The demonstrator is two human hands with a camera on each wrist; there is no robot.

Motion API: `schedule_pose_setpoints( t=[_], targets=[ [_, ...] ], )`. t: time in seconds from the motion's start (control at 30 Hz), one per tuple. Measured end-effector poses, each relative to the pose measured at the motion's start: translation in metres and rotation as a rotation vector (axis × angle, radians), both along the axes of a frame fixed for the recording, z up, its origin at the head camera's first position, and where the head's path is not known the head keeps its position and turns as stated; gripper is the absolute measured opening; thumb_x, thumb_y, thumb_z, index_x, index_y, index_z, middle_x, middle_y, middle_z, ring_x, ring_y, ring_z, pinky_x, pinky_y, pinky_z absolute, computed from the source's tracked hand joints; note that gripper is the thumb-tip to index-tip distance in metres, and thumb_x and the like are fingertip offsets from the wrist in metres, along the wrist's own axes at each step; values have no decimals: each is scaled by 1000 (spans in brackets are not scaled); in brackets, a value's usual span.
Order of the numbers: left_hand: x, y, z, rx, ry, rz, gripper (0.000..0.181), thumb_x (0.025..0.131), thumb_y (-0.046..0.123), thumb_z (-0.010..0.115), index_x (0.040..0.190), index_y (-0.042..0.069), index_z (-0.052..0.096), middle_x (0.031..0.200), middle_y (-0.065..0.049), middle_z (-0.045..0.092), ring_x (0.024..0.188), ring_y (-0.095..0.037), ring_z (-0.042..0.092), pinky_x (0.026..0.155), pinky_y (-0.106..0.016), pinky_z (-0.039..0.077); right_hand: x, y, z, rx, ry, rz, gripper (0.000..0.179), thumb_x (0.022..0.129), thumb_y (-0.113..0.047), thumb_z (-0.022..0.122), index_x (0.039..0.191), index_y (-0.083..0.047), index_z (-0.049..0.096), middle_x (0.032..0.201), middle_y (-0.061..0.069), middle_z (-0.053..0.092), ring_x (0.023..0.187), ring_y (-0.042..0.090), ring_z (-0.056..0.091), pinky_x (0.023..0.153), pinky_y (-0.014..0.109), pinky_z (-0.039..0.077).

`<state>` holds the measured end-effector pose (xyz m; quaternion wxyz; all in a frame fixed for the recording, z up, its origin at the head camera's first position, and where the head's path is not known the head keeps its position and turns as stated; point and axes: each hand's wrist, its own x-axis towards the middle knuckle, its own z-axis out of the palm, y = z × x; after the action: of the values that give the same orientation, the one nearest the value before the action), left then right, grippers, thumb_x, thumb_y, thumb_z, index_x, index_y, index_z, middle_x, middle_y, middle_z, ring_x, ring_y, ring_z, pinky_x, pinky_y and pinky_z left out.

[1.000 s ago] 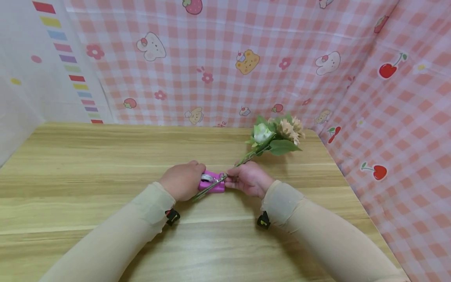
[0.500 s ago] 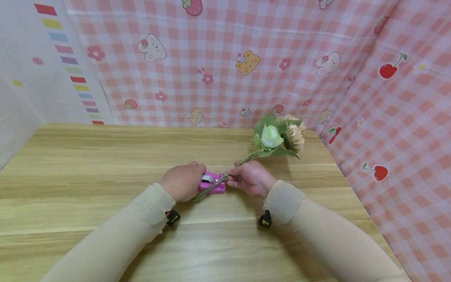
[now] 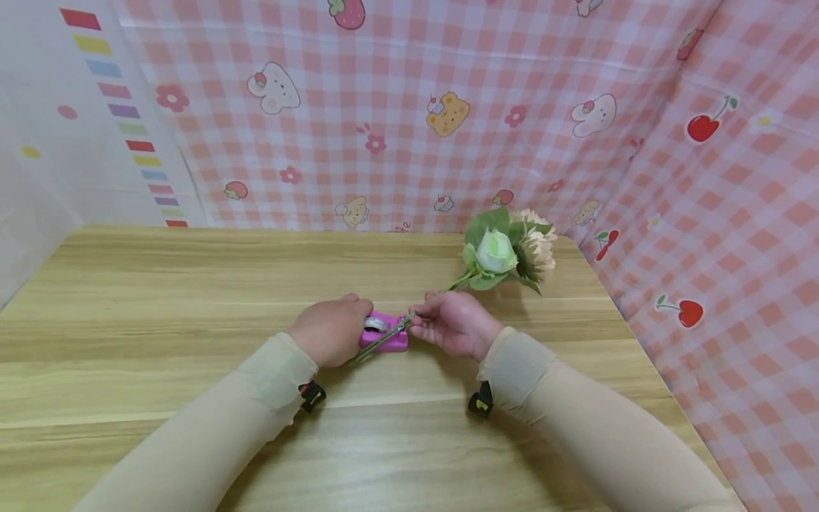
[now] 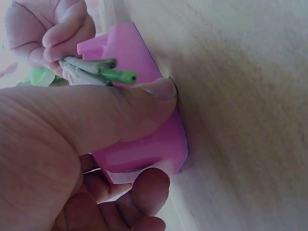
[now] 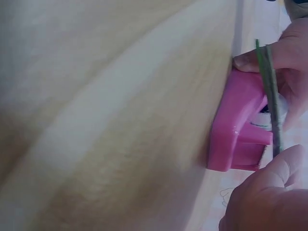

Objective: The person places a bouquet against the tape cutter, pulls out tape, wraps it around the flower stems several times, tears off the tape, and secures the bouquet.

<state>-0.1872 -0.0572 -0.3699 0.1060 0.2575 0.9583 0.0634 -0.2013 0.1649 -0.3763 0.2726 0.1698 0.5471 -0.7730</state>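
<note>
My left hand [image 3: 329, 331] grips the rear of a pink tape dispenser [image 3: 395, 344] on the table; in the left wrist view its thumb [image 4: 144, 98] lies along the side. A tape roll [image 5: 262, 121] sits inside, and the toothed cutting edge [image 5: 263, 156] faces my right hand [image 3: 462, 327]. That hand pinches a bunch of artificial flowers by the stems [image 3: 371, 348], which slant across the dispenser. Clear, shiny tape shows by the stems near the pinching fingers. Beyond the hand are a pale green-white rose [image 3: 496, 252], a peach bloom [image 3: 542, 247] and green leaves [image 3: 489, 224].
The wood-grain table [image 3: 192, 284] spreads around both hands. Behind it hangs a pink checked cloth [image 3: 384, 92] with cartoon prints, and another such cloth [image 3: 736, 235] runs along the right side. Black wrist cameras [image 3: 312, 396] sit under both wrists.
The bunch has turned about its stems: the rose has swung right and slightly down, facing me more. My right hand has shifted slightly right; my left hand and the dispenser stay put.
</note>
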Motion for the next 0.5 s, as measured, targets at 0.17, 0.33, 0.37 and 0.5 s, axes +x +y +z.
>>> schedule_pose_setpoints(
  t=[0.17,0.33,0.37,0.5],
  targets=[
    [-1,0,0,-1,5,2,32,95,5,70,126,6,63,111,-9,65,86,-21,59,85,-42,59,0,0,-3,18,24,12,26,108,-12,52,85,-7,63,78,4,66,69,15,63,72,25,61],
    [0,-1,-1,2,10,-5,30,94,5,70,124,6,63,109,-9,65,84,-21,58,81,-40,59,-1,-1,-6,59,55,-10,28,107,-12,60,79,-13,60,76,2,64,64,12,60,66,23,59],
    [0,-1,-1,2,10,-6,31,94,4,70,124,6,63,109,-9,65,84,-21,58,81,-40,59,-1,-1,-7,70,58,-18,28,106,-11,61,79,-13,59,76,1,63,64,12,60,65,22,58],
    [0,-1,-2,-6,11,-5,34,94,5,69,127,6,63,112,-10,65,86,-20,59,83,-41,60,0,0,-8,119,73,-5,26,104,-7,61,80,-13,57,75,1,63,63,11,59,62,22,57]
  ],
)
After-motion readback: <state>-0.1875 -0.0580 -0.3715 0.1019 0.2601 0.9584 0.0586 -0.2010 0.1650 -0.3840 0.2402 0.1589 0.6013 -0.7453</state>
